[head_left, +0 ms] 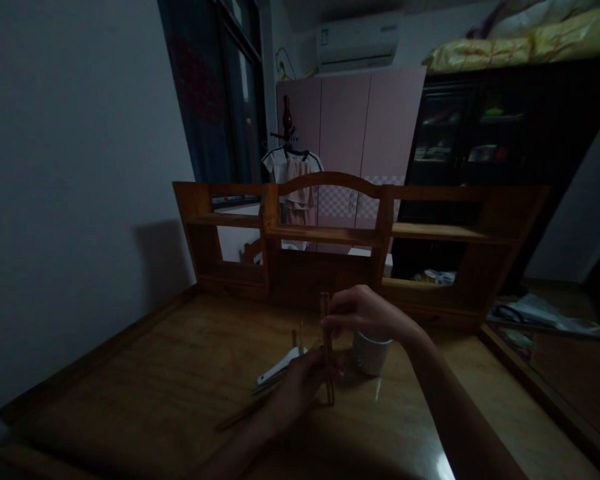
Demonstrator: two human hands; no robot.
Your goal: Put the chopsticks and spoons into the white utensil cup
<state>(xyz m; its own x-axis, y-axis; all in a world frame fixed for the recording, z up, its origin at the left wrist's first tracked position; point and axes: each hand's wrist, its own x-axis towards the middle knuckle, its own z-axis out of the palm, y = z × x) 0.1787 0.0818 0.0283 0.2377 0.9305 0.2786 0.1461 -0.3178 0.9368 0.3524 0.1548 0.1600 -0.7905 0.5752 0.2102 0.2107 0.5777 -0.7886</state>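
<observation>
A pair of wooden chopsticks [329, 340] stands upright, its lower ends close to the tabletop. My right hand [360, 311] pinches the chopsticks near the top. Lower down, my left hand [305, 380] has its fingers closed round the same chopsticks. Just behind my right wrist is a white cup [371, 353], partly covered by that hand. To the left of the chopsticks lies a white-handled utensil [275, 368], its far end hidden by my left hand. More chopsticks [243, 415] lie on the table beneath and beside my left hand.
The glossy wooden tabletop [170, 353] meets a wall on the left. A wooden shelf unit [325, 233] rises along its back edge. Beyond stand a pink wardrobe [343, 127], a rack with hanging clothes [293, 163] and a dark cabinet [460, 133]. The room is dim.
</observation>
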